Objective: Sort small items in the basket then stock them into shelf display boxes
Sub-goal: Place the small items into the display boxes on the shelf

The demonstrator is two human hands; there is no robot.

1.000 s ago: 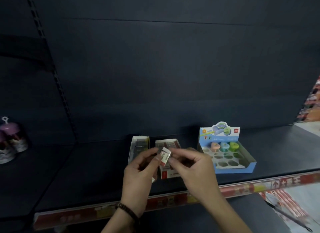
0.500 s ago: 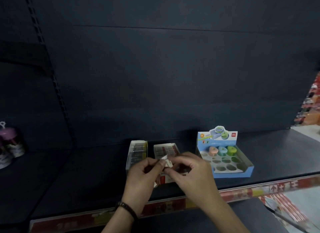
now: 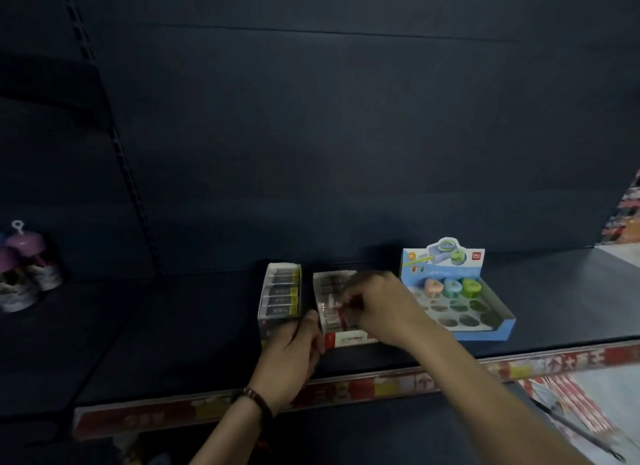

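My hands have parted: my right hand pinches the small white eraser over the red display box; my left hand curls by its front corner, hold unclear.

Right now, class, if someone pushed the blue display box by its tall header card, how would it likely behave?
The blue display box looks like thin card holding only three small sharpeners, so it is probably light and would slide easily. Its header card would likely flex before the box moves.

Head-worn view, facing forward and down, close to shelf (single camera)
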